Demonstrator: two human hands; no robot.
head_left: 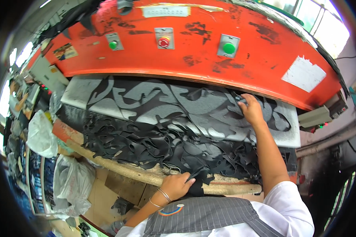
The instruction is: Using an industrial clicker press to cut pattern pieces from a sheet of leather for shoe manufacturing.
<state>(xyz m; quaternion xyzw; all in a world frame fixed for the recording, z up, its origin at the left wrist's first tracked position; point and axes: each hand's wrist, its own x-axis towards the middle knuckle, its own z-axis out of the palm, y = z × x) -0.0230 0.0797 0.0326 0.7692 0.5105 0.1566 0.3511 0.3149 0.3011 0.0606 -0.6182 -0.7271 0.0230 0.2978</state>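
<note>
My right hand (pixel 250 109) reaches over a pale grey cutting board (pixel 288 134), under the machine's front. Its thumb and fingers are apart at a black cut sheet (pixel 140 89), whose curved openings bare the board. Near the front edge, my left hand (pixel 177 185) is closed on a strip of black material (pixel 195 176) hanging over the edge. A heap of curled black offcuts (pixel 134 144) lies between the board and that edge. What the sheet is made of, leather or something like it, I cannot tell.
An orange-red machine front (pixel 146 59) spans the far side, with green buttons (pixel 228 47) and a red stop button (pixel 163 42). A worn padded rail (pixel 142 172) edges the near side. White plastic bags (pixel 69 185) hang at the left. Another person (pixel 16 96) is far left.
</note>
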